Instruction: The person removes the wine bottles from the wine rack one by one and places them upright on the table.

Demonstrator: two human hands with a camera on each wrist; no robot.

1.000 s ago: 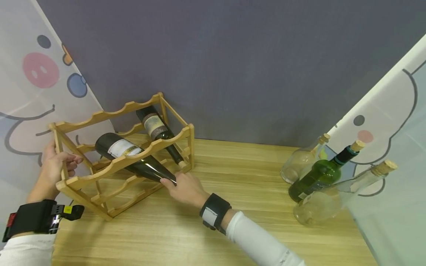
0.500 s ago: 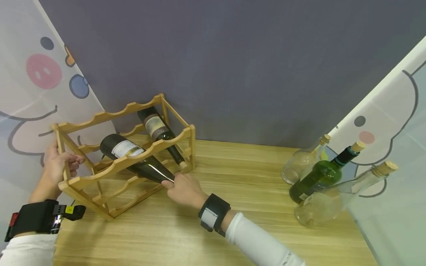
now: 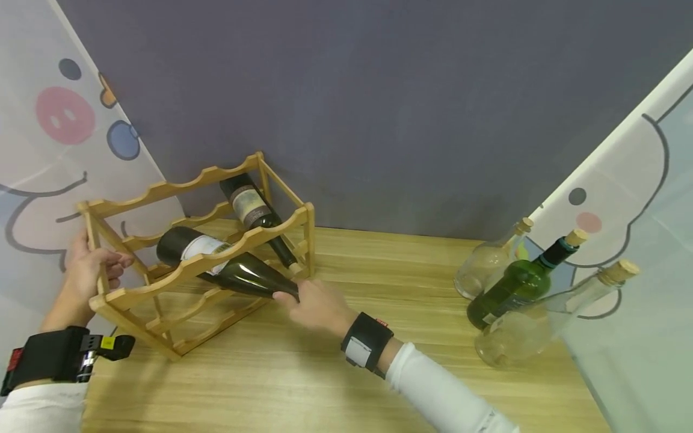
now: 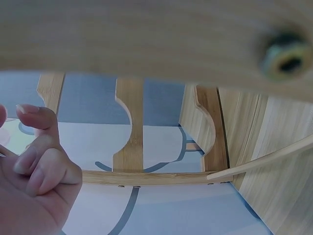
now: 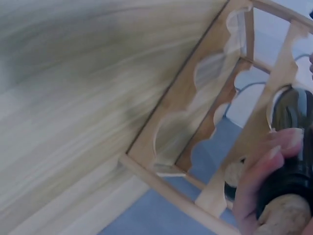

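My right hand (image 3: 320, 307) grips the neck of a dark wine bottle (image 3: 254, 273) with a white label; in the right wrist view its fingers curl round the neck by the cork (image 5: 286, 215). The bottle lies tilted through the middle tier of the wooden wine rack (image 3: 200, 264), its base inside the rack and its neck out in front. At the rack's left end, my left hand (image 3: 89, 270) holds the upright post, with curled fingers (image 4: 46, 161) showing in the left wrist view. A second dark wine bottle (image 3: 249, 204) lies in the rack's right end.
Three corked bottles stand at the right: a small clear bottle (image 3: 482, 267), a green wine bottle (image 3: 514, 288) and a larger clear bottle (image 3: 522, 337). A grey wall (image 3: 352, 120) rises behind the wooden table (image 3: 281, 385); cartoon-printed panels (image 3: 32, 156) flank it.
My right hand has shifted slightly right, drawing the held bottle a little outward, and the bottle's base sits lower in the rack. My left hand keeps its place on the post.
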